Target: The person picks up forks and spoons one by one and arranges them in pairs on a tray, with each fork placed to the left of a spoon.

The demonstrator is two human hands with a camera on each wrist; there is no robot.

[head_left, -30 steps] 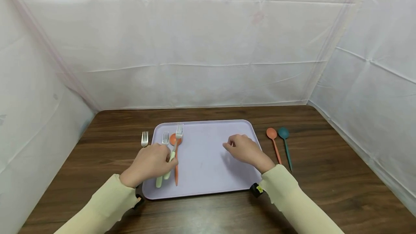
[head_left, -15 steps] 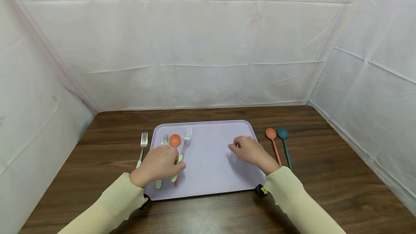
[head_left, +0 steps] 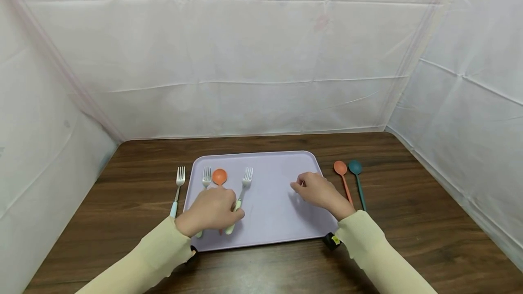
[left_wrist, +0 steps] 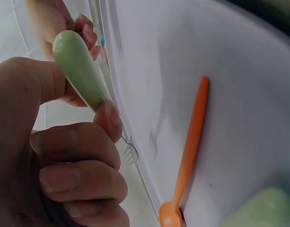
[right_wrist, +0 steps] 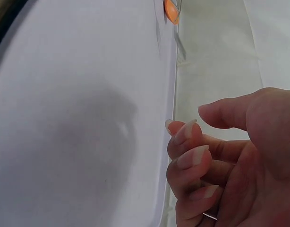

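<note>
My left hand pinches a fork by its pale green handle between thumb and index finger, above the lilac tray. Its tines point away, toward the tray's far side. Under and beside this hand lie an orange spoon and a second green-handled fork, both on the tray's left part. Over the right part of the tray hovers my right hand, its fingers loosely curled and holding nothing. In the right wrist view its thumb stands apart from the fingertips.
A fork with a light blue handle lies on the wooden table left of the tray. To the tray's right lie a coral spoon and a teal spoon. White sheeting encloses the back and sides.
My left hand has moved right with its fork, away from above the orange spoon, baring more of the blue-handled fork. My right hand has drifted slightly right.
</note>
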